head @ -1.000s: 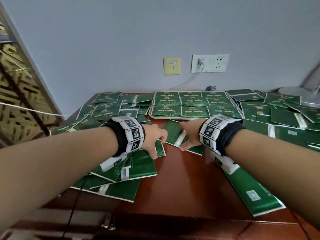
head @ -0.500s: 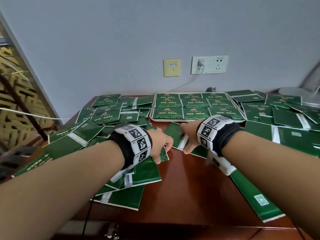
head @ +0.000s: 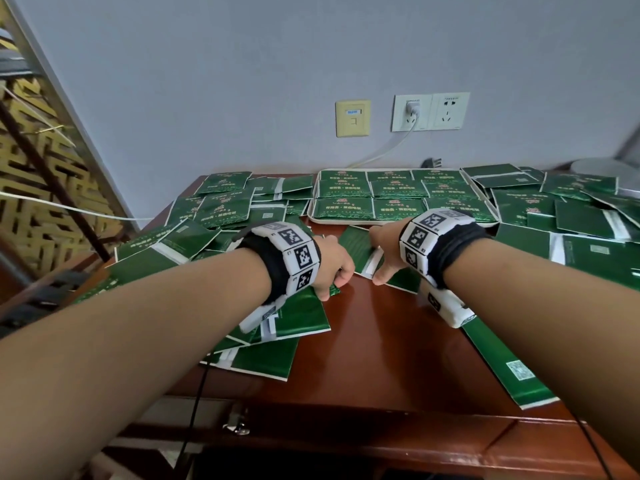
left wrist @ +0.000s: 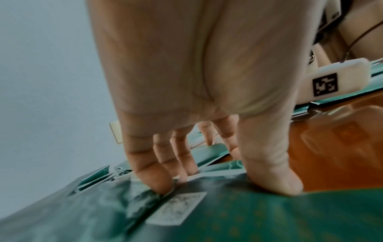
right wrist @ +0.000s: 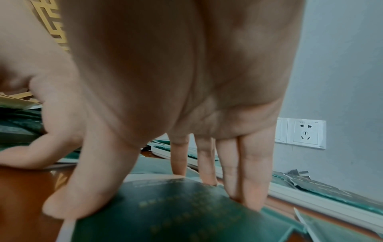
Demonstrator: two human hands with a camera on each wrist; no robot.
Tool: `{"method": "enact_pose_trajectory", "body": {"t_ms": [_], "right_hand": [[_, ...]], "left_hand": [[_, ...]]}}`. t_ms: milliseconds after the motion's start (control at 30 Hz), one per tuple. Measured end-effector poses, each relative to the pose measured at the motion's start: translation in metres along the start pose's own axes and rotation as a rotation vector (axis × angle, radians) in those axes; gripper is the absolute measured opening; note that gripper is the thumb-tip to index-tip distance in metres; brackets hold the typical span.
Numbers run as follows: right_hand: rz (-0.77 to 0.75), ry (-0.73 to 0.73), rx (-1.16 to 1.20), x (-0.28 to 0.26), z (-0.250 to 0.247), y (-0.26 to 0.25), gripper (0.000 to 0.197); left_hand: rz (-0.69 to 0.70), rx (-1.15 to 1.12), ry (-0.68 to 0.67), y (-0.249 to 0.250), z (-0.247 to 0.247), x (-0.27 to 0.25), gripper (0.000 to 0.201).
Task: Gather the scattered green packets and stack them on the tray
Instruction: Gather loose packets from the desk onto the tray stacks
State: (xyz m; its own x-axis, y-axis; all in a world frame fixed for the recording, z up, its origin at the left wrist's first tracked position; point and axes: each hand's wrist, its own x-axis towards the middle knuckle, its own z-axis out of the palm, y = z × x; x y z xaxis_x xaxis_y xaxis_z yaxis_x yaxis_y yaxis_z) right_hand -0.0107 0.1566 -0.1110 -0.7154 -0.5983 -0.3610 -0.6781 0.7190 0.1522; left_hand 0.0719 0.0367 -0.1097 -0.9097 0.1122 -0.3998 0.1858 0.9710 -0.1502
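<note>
Packets (head: pixel 298 317) lying nearest: glossy green foil, white edge strips, pale code patch, overlapping on brown table (head: pixel 381 358). Left hand (head: pixel 330 268) pressing thumb and curled fingertips (left wrist: pixel 157 181) on packet pile. Right hand (head: pixel 382 252) pinching center packet (head: pixel 360 247), thumb against fingers (right wrist: pixel 248 172). Farther back, filling white tray (head: pixel 401 221) in rows, gold print up.

I see glossy, foil-like green packets (head: pixel 304 315) on a polished, reflective wooden desk (head: pixel 388 344); the tray (head: pixel 313 216) rim looks smooth pale plastic, the wall (head: pixel 242 81) matt.
</note>
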Motion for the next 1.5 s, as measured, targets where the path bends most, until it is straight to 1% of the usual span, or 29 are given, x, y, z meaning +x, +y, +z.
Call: {"method": "enact_pose_trajectory", "body": {"t_ms": [67,167,233,300,333,367,433,500,600,633,667,733,767,800,867,1000,1100,1167,1200,1267,1300,1400,1433,1500], "right_hand": [[-0.014,0.01,0.026,-0.002,0.0,0.0,0.07],[-0.022,0.046,0.062,-0.004,0.0,0.001,0.07],[0.003,0.073,0.111,-0.003,0.003,0.006,0.083],[0.074,0.076,0.135,-0.003,0.005,0.01,0.1],[0.113,0.06,0.129,-0.004,0.005,0.012,0.103],[0.144,0.026,0.108,-0.005,0.005,0.015,0.102],[0.152,-0.057,0.079,-0.009,0.004,0.018,0.092],[0.135,-0.105,0.107,-0.01,0.005,0.022,0.083],[0.158,-0.103,0.109,-0.008,0.007,0.031,0.081],[0.175,-0.105,0.092,-0.009,0.005,0.032,0.084],[0.198,-0.093,0.081,-0.008,0.005,0.034,0.092],[0.248,-0.031,0.09,-0.006,0.005,0.037,0.114],[0.264,-0.008,0.099,-0.005,0.005,0.037,0.12],[0.266,0.008,0.111,-0.004,0.005,0.037,0.12],[0.244,0.015,0.146,0.0,0.005,0.038,0.11],[0.218,0.013,0.274,0.007,0.009,0.042,0.099],[0.176,-0.036,0.338,0.006,0.013,0.043,0.093],[0.128,-0.086,0.382,0.008,0.014,0.041,0.097],[0.118,-0.085,0.374,0.009,0.014,0.041,0.102],[0.14,-0.017,0.322,0.011,0.013,0.044,0.111],[0.157,0.019,0.313,0.011,0.013,0.044,0.109],[0.154,0.058,0.257,0.015,0.017,0.041,0.091],[0.127,0.051,0.256,0.027,0.015,0.028,0.089],[0.109,0.05,0.242,0.028,0.016,0.024,0.088]], "left_hand": [[0.02,0.004,-0.018,0.0,-0.002,-0.001,0.021],[0.029,0.01,-0.054,-0.002,-0.005,0.001,0.016],[0.01,0.006,-0.044,-0.004,-0.007,0.007,0.015],[0.01,-0.025,-0.01,-0.006,-0.011,0.012,0.017],[0.024,-0.048,0.005,-0.006,-0.013,0.014,0.018],[0.039,-0.074,0.024,-0.007,-0.016,0.015,0.016],[0.049,-0.142,0.065,-0.009,-0.022,0.017,0.013],[0.068,-0.208,0.119,-0.011,-0.026,0.018,0.013],[0.093,-0.324,0.208,-0.016,-0.032,0.018,0.016],[0.1,-0.368,0.238,-0.017,-0.034,0.017,0.018],[0.103,-0.41,0.269,-0.019,-0.036,0.016,0.016],[0.097,-0.472,0.355,-0.022,-0.041,0.014,0.011],[0.085,-0.502,0.404,-0.024,-0.044,0.013,0.012],[0.072,-0.537,0.45,-0.025,-0.047,0.013,0.012],[0.063,-0.605,0.533,-0.026,-0.054,0.011,0.012],[0.061,-0.667,0.673,-0.026,-0.06,0.01,0.008],[0.064,-0.719,0.746,-0.026,-0.064,0.007,0.008],[0.044,-0.784,0.726,-0.029,-0.066,0.002,0.013],[0.018,-0.831,0.711,-0.033,-0.066,0.0,0.018],[-0.037,-0.933,0.672,-0.039,-0.066,-0.007,0.025],[-0.059,-0.964,0.651,-0.043,-0.064,-0.011,0.026],[-0.121,-0.967,0.592,-0.053,-0.05,-0.02,0.026],[-0.174,-0.941,0.573,-0.066,-0.036,-0.026,0.024],[-0.198,-0.798,0.465,-0.07,-0.022,-0.024,0.018]]}}
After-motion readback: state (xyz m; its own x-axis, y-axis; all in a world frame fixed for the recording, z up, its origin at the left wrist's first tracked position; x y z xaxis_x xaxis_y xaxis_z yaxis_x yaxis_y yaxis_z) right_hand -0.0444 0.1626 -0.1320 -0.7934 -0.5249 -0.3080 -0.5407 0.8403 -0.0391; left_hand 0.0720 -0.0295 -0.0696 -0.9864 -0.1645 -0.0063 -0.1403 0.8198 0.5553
